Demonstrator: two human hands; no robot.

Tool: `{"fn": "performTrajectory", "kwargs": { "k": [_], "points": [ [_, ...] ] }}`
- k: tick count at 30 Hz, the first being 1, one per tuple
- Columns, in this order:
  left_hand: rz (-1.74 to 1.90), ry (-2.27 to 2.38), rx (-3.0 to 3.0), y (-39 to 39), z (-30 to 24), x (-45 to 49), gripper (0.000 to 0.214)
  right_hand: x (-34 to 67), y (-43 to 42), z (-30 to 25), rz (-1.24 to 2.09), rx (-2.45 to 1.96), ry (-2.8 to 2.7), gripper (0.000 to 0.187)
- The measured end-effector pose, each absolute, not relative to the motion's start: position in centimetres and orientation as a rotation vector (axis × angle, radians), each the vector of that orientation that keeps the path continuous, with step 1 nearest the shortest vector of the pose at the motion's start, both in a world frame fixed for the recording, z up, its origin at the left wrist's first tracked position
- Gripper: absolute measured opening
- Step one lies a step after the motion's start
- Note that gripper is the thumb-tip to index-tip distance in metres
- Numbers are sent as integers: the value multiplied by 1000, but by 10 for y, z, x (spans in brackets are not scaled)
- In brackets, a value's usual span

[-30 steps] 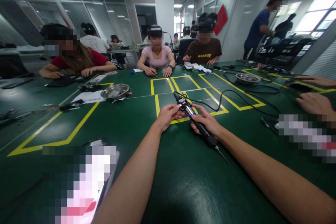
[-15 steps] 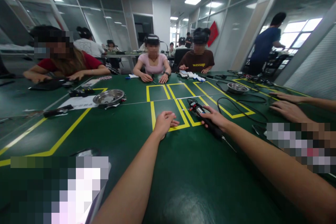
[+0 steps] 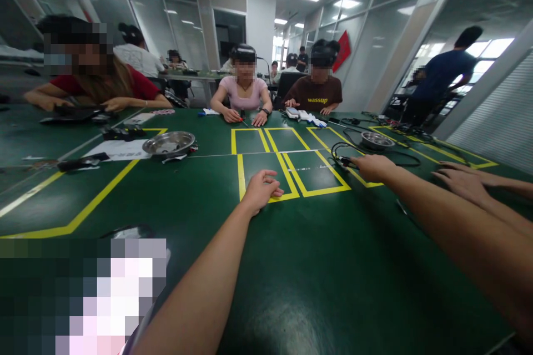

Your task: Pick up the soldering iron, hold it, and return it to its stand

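Observation:
My left hand (image 3: 263,189) rests on its side at the near edge of a yellow-taped box (image 3: 240,177) on the green table (image 3: 266,266). Its fingers are loosely bent and apart, with nothing in them. Farther right, my right hand (image 3: 375,170) is closed on a black tool with a cable (image 3: 343,161). Only the tool's front end shows past the fingertips; the rest is hidden by the hand. Black cable (image 3: 333,150) loops around that end, near the right side of the taped boxes.
A steel bowl (image 3: 169,145) stands on the left beside a white paper sheet (image 3: 119,150). Another steel bowl (image 3: 377,141) sits beyond my right hand among black cables. A co-worker's hands (image 3: 462,183) lie at the right. Other people sit across the table, with white gloves (image 3: 312,118) before one.
My right hand has moved right and slightly away from me, carrying the black tool out of the taped box. The left hand stays almost in place. The view has shifted slightly.

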State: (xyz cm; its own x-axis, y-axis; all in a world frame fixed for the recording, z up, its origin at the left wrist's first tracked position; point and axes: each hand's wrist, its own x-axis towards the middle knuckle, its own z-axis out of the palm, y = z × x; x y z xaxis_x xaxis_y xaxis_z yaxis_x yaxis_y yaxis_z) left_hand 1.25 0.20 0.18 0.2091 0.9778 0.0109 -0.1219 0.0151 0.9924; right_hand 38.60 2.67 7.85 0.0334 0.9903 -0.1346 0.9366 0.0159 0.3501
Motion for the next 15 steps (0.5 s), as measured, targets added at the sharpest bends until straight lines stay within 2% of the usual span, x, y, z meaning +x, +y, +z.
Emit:
{"fn": "performTrajectory", "kwargs": {
  "k": [11,13,15],
  "points": [
    [1104,965,1195,-2,7,13,24,384,18,70,78,2205,2034,51],
    [1103,963,1204,-1,6,13,21,375,13,67,-151,2410,2079,51],
    [1095,964,1216,0,5,14,18,359,6,61,-596,2633,2132,50]
  ]
}}
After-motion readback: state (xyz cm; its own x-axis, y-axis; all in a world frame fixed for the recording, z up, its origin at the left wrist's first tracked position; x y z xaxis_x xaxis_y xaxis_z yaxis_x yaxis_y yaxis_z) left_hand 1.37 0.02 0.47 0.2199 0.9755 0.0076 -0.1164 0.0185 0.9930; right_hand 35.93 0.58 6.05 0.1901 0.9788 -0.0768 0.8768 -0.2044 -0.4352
